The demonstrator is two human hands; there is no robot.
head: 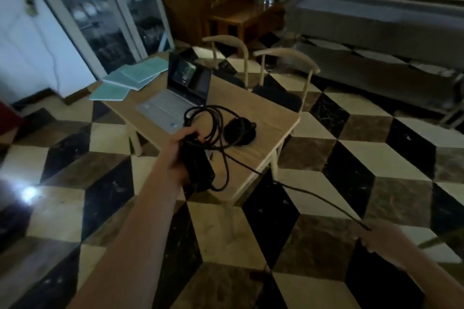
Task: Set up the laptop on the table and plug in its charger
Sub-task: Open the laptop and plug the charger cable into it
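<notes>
Only the head view to go on, so here's what I can see from where I'm standing.

The laptop [175,98] is already open on the wooden table [263,118], lid up and screen facing the near-left edge, so that half of the job looks done. A few green booklets [133,78] are fanned out at the far-left corner, clear of the keyboard, which leaves room to work.

The left hand [179,148] is out over the table's near edge with its fingers wrapped round the black charger brick [198,165]. It's held up in the air, I'd guess so the tangle of cable [213,130] can hang loose and get sorted. The loops droop around and above the brick, in front of the laptop's front corner.

One strand runs off the near-right edge and down across the checkered floor toward the right hand [376,236], low right. The line ends at that hand and it seems to be pinching it, but it's blurry, so I can't tell exactly how the fingers lie. Pulling it out sideways like that makes sense for straightening the lead before plugging anything in.

A round black thing [239,132] sits on the table just beside the loops. Two chairs [281,78] stand at the far side.

Nothing looks plugged in yet, far as I can judge.
</notes>
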